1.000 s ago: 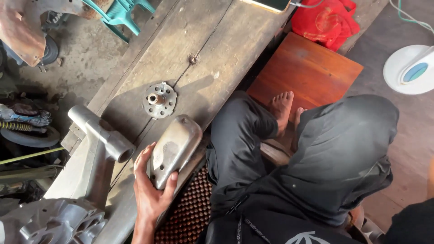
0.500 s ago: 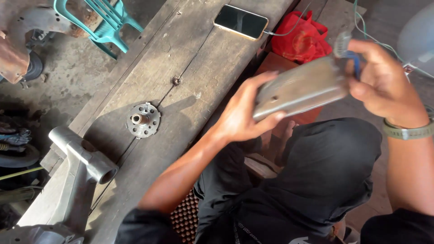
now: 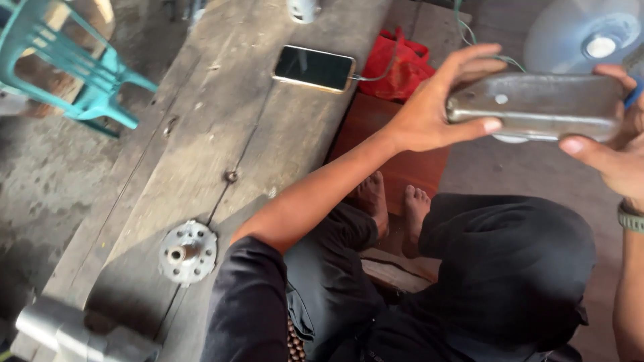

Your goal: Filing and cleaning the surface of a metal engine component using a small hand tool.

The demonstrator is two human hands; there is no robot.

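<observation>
I hold a long grey metal cover (image 3: pixel 537 107) up in the air at the upper right, both hands on it. My left hand (image 3: pixel 436 110) grips its left end, thumb underneath and fingers over the top. My right hand (image 3: pixel 614 151) clasps its right end, a watch band on that wrist. A bit of blue shows at the cover's far right edge. Below the cover are my dark trousers and bare feet (image 3: pixel 396 204).
A worn wooden bench (image 3: pixel 221 127) runs along the left. On it lie a smartphone (image 3: pixel 314 68) with a cable, a round metal flange (image 3: pixel 188 252) and a grey metal casting (image 3: pixel 74 332). A red bag (image 3: pixel 399 64), a turquoise plastic chair (image 3: pixel 74 74) and a fan (image 3: pixel 590 37) stand around.
The cover was lifted off the bench, where only my left hand held it, and raised to the upper right into both hands. The view has swung up the bench.
</observation>
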